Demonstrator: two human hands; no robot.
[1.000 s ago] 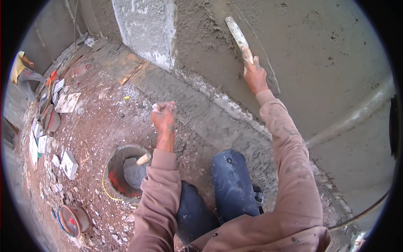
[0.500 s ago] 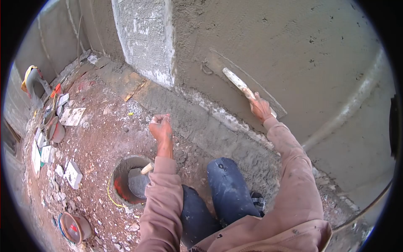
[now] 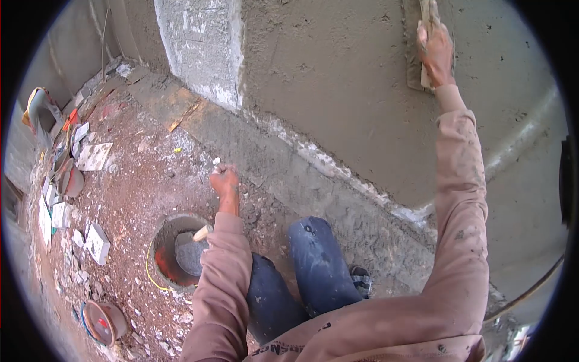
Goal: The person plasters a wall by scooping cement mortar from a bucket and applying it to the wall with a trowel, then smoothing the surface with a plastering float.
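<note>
High on the wet grey plaster wall (image 3: pixel 338 78), my right hand (image 3: pixel 435 54) is wrapped around the pale, plaster-smeared handle of a plastering trowel (image 3: pixel 414 71). Its long blade lies roughly upright against the plaster, and its top end is cut off by the view's edge. My left hand (image 3: pixel 224 179) is a loose fist over the ground, away from the wall. A small white bit shows just beyond its fingers; whether it touches them I cannot tell. Below that hand stands a mortar bucket (image 3: pixel 158 241) with a wooden-handled trowel (image 3: pixel 190 254) inside.
A second bucket (image 3: pixel 114 320) sits at lower left. Broken white slabs (image 3: pixel 96 244) and another bucket (image 3: pixel 72 181) lie along the left. A person (image 3: pixel 43 114) bends over at far left. A rough ledge (image 3: pixel 271 154) runs along the wall's foot, beside my knees (image 3: pixel 319 259).
My right hand has swept the trowel up the wall and rightward, turning it from a slant to nearly upright. My left fist has shifted only slightly; the view has moved a little.
</note>
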